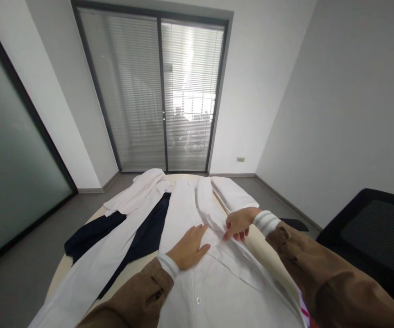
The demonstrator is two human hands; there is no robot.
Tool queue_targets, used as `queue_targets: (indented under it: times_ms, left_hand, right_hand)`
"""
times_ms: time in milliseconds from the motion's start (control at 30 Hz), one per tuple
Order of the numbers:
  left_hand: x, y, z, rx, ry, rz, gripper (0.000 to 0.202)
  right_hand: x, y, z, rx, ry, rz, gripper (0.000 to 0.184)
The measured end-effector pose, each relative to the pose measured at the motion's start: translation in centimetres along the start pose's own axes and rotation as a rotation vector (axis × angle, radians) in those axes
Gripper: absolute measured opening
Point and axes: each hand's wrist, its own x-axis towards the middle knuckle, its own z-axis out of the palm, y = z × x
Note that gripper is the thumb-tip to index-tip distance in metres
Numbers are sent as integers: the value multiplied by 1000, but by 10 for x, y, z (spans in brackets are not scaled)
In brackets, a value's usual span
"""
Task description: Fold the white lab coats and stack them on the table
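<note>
A white buttoned coat (217, 291) lies spread on the table, with one round button showing near its front middle. One of its sleeves (204, 196) is laid lengthwise over its right part. My left hand (190, 247) rests flat on the coat, fingers stretched out. To the right of it, my right hand (240, 222) has its fingers closed in a pinch on the coat's cloth near the right edge. The fingertips partly hide the pinched fold.
Beneath the clothes is a round cream table (268, 255). Dark navy cloth (149, 223) and another long white garment (115, 246) lie left. A folded white cloth (234, 193) sits at the far right. A black mesh chair (375, 232) stands right; blinds cover glass doors (135, 91) ahead.
</note>
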Motion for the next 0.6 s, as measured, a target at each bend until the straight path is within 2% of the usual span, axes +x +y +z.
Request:
queue_targets:
  times_ms: [67,167,267,400,500,600]
  left_hand:
    - [0,1,0,-27,20,-1,63]
    - [0,4,-3,-99,35,-4,68]
    - [0,5,-5,-164,40,6,68]
    - [2,3,-4,-192,60,27,58]
    - [3,2,-3,-214,83,-2,56]
    - [4,2,-1,-221,107,-20,55]
  right_hand:
    - [-7,0,12,-50,-30,25,34]
    - [-19,-4,27,-106,-7,3,25]
    - [-27,-8,38,-61,53,-123,25]
    - [-20,-14,53,174,128,-335,26]
    - [-12,-17,64,346,26,-381,38]
    - [-14,-18,70,333,-49,-340,49]
